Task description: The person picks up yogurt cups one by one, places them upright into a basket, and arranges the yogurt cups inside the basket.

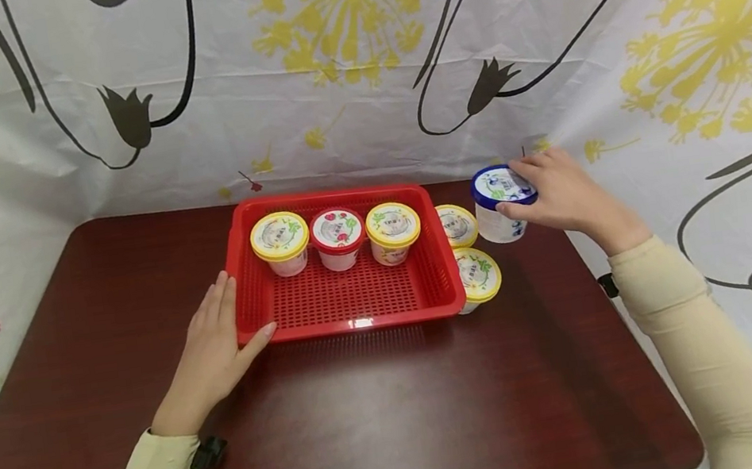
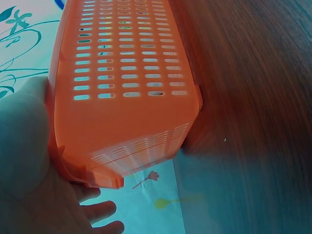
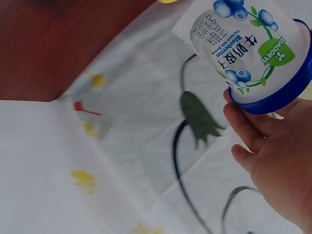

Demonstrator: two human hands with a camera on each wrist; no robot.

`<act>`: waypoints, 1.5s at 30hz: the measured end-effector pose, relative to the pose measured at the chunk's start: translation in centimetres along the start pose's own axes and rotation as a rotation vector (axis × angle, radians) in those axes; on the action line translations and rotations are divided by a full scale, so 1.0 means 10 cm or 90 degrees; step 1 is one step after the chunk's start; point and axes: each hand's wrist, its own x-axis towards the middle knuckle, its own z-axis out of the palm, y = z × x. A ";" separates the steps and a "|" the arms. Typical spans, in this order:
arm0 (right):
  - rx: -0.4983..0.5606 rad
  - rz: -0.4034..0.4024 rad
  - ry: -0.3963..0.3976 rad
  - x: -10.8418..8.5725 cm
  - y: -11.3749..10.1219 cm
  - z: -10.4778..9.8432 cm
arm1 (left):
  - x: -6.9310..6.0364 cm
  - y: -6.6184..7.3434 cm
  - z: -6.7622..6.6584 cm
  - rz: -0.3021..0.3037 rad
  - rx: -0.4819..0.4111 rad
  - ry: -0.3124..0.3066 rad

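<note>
My right hand (image 1: 553, 189) grips a white tub with a blue lid (image 1: 503, 188) by its lid edge, thumb at the near side and fingers at the far side. Blueberries are printed on this tub (image 3: 248, 53) in the right wrist view. At the front left corner of a red plastic basket (image 1: 352, 324) rests my left hand (image 1: 212, 353); its fingers lie straight along the left side and its thumb touches the front rim. Inside the basket, along the back, stand a yellow-lidded tub (image 1: 279, 236), a red-lidded tub (image 1: 337, 232) and another yellow-lidded tub (image 1: 392, 226).
Right of the basket stand two yellow-lidded tubs, a rear one (image 1: 457, 225) and a front one (image 1: 479, 274), both partly hidden by its rim. The dark wooden table (image 1: 374, 427) meets a flower-printed white cloth (image 1: 346, 126) at the back and sides.
</note>
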 end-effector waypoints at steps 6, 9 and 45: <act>-0.039 -0.053 0.012 0.12 -0.29 -0.08 | 0.01 -0.02 -0.01 -0.001 0.004 0.001; -0.045 -0.075 0.005 0.17 -0.46 -0.08 | 0.02 -0.03 0.00 0.000 0.005 0.001; 0.070 -0.278 -0.062 0.75 -2.00 0.32 | 0.03 0.00 0.03 -0.016 0.006 -0.006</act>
